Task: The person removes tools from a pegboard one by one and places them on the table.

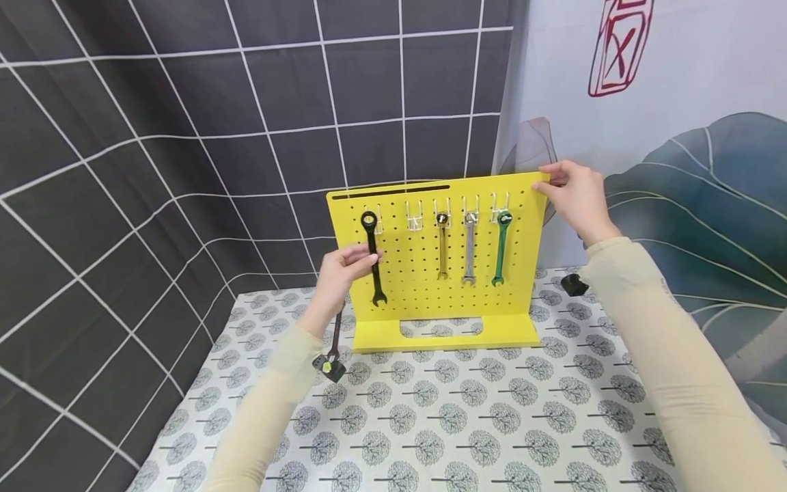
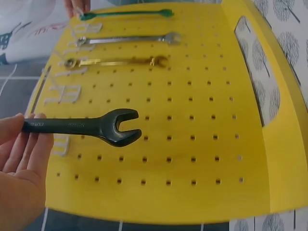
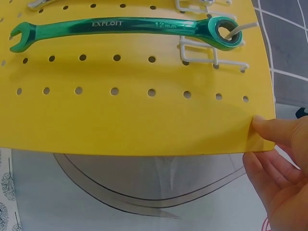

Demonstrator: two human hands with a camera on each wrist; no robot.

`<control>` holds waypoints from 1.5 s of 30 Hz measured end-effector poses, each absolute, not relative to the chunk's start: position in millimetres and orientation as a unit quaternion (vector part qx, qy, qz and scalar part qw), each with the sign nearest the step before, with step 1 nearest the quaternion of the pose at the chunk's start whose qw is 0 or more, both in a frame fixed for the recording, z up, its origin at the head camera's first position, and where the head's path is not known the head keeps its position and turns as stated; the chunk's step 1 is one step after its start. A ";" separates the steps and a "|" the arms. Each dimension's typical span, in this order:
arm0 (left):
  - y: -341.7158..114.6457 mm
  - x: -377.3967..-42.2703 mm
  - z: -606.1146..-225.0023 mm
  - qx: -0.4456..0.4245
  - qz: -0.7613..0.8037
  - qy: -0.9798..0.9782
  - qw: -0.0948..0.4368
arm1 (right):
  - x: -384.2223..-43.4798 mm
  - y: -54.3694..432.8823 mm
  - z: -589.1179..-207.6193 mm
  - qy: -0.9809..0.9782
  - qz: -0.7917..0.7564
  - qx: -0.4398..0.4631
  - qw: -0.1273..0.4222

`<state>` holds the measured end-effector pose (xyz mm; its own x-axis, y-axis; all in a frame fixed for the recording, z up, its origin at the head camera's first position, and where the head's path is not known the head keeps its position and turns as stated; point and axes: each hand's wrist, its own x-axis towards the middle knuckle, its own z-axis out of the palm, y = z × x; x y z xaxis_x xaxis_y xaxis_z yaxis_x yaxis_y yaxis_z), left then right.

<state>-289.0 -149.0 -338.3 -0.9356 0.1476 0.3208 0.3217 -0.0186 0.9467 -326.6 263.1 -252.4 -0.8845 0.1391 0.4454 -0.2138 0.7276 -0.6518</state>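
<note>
My left hand [image 1: 344, 273] pinches a black combination wrench [image 1: 374, 263] between thumb and fingers, ring end up. That ring lies in front of the leftmost white hook [image 1: 378, 222]; whether it touches, I cannot tell. In the left wrist view, the black wrench's open jaw points away from the palm, apart from the yellow pegboard [image 2: 192, 139]. My right hand [image 1: 576, 195] grips the pegboard's top right corner, thumb in front, fingers behind. A gold wrench [image 1: 443, 249], a silver wrench [image 1: 470, 249] and a green wrench [image 3: 120, 28] hang on hooks.
One white hook [image 1: 415, 220], left of the gold wrench, is bare. Beside my left wrist, a dark wrench [image 1: 336, 335] lies partly hidden on the tree-patterned tablecloth [image 1: 430, 424]. A dark gridded curtain [image 1: 295, 164] stands behind and at the left.
</note>
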 end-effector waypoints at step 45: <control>-265.3 -306.1 -405.4 0.025 -0.575 -0.817 0.030 | -327.9 265.6 -253.4 -0.899 0.355 0.030 0.252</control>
